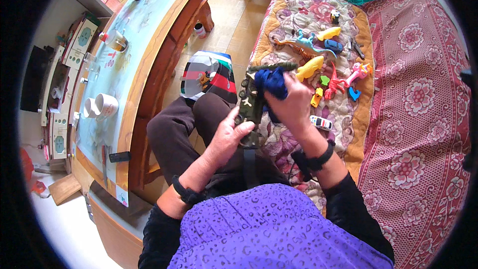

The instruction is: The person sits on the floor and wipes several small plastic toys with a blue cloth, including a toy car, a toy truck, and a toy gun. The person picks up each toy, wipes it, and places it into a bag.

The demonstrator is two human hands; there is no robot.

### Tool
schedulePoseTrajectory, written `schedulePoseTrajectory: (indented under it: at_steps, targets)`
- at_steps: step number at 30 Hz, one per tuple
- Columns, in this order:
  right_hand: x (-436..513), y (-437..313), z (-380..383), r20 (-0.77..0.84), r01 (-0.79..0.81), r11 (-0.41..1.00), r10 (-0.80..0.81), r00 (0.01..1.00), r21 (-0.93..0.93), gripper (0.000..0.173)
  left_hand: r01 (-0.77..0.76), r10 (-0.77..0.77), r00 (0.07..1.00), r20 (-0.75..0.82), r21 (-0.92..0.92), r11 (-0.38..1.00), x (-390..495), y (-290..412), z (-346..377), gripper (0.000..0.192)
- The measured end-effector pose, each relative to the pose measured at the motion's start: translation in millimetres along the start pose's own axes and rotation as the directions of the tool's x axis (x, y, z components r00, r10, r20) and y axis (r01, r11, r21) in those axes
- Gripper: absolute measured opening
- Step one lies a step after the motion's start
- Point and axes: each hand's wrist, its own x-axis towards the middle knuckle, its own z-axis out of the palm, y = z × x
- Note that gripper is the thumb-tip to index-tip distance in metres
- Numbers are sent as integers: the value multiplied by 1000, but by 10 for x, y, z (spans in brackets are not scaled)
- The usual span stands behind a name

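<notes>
My left hand (224, 134) grips the near end of a dark green camouflage toy military truck (249, 106) with several wheels along its side. A long green part runs across the truck's far end. In my right hand (293, 106) is a bunched dark blue cloth (272, 81), pressed against the truck's upper side and covering some of it. Just right of that hand, a yellow toy fish (310, 68) lies on the floral quilted cover (283, 9). A white toy car (321, 123) rests by my right wrist.
Farther along the quilt are a blue-and-orange toy dinosaur (306, 43), a red dinosaur (335, 84), a pink toy (357, 73) and a blue car (333, 46). Left stands a glass-topped wooden table (140, 18) with mugs (105, 105) and a knife (104, 166). A striped bag (224, 76) sits beyond my knees.
</notes>
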Motion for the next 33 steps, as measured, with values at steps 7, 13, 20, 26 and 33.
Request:
schedulePoseTrajectory:
  at_steps: [7,13,20,26,33]
  targets:
    - [-297,-166,59,135,98,968,-131,982,232,41,-100,82,993,-89,-225,969,142,-53,-107,46]
    - [-83,-41,31,42,-36,997,34,999,64,37,68,-67,998,12,-189,980,11,-56,-34,47]
    - [-254,-126,19,328,-70,931,-55,943,358,31,-18,-19,993,-117,-304,952,122,-48,-123,33]
    - [-326,-15,-142,392,-393,630,149,908,670,22,-10,-9,1000,-28,-594,804,142,-117,-369,44]
    - [-397,-134,-180,255,-389,407,345,903,827,22,-22,55,998,23,-712,702,92,-13,-302,54]
